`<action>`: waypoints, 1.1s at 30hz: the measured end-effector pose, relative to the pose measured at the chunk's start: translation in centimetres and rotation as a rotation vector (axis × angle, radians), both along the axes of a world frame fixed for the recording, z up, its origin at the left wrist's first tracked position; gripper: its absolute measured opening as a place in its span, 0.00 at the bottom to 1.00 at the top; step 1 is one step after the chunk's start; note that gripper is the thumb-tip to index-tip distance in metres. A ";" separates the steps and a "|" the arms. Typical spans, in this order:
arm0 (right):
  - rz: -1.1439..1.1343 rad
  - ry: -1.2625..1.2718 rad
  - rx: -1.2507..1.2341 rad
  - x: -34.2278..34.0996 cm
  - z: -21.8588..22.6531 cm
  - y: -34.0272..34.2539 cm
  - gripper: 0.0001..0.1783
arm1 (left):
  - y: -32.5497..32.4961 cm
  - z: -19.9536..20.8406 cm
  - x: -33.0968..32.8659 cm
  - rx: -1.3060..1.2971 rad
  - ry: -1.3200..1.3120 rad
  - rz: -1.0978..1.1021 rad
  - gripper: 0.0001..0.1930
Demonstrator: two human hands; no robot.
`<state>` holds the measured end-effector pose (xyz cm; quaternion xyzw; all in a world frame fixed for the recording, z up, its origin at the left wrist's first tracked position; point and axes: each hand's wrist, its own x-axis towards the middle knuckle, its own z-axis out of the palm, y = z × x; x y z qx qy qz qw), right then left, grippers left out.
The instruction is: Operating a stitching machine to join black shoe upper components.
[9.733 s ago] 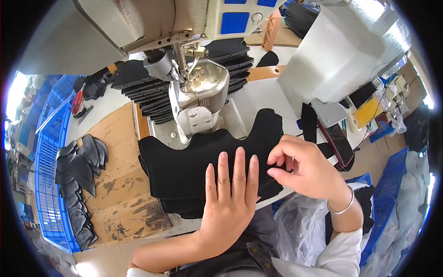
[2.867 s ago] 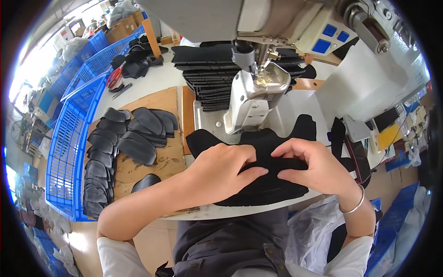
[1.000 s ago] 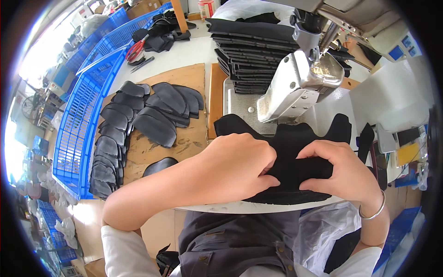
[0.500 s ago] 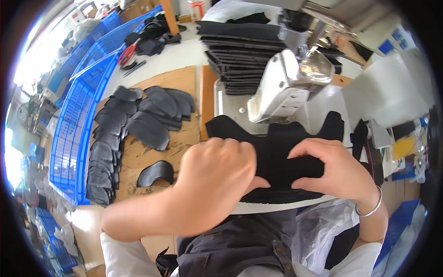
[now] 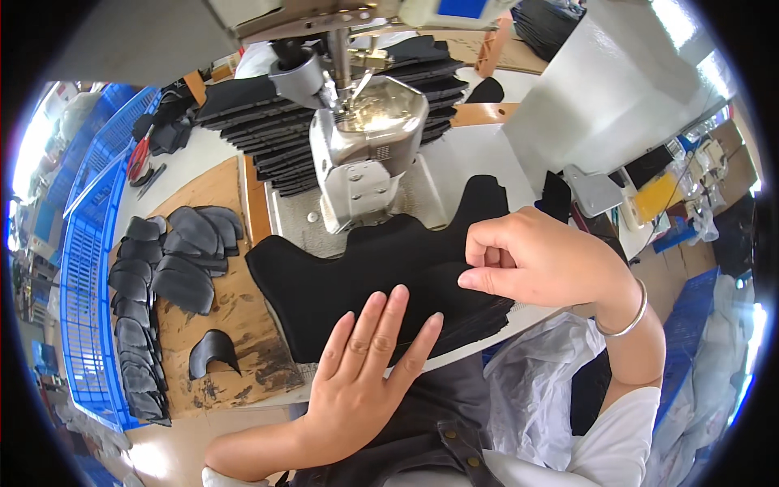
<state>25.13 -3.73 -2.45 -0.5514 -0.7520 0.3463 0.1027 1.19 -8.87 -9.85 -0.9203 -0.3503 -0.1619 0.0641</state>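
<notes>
A wide black fabric piece (image 5: 324, 288) with a scalloped far edge lies across the front of the sewing machine (image 5: 357, 174). My left hand (image 5: 357, 381) rests flat near its front edge, fingers spread, holding nothing. Over its right part, my right hand (image 5: 531, 260) is closed, the fingers curled and the thumb close to the forefinger. Whatever is between those fingertips, if anything, cannot be made out. Beside the right fingers a second layer or fold shows on the black piece. The machine's needle area sits just beyond the fabric.
A stack of black pieces (image 5: 272, 130) stands behind the machine. Curved dark pieces (image 5: 134, 333) lie overlapped on the brown board (image 5: 260, 365) at left, beside a blue basket (image 5: 85, 284). Red-handled scissors (image 5: 138, 158) lie farther back. White plastic (image 5: 535, 373) hangs below the table edge.
My left hand has opened from a closed shape and lies flat nearer the front edge. The right hand's fingers have drawn together. The whole view has shifted, showing more to the right.
</notes>
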 end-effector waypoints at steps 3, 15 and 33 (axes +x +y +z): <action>-0.014 -0.054 -0.089 -0.1 0.6 0.1 0.16 | 0.1 -0.1 0.0 0.012 0.002 -0.003 0.26; 0.025 -0.054 0.074 0.5 -0.7 -0.5 0.15 | 0.3 -0.3 0.2 0.073 -0.004 -0.005 0.25; 0.203 -0.467 0.725 -2.0 -3.8 -5.1 0.32 | 0.7 1.3 2.1 0.023 0.082 0.141 0.46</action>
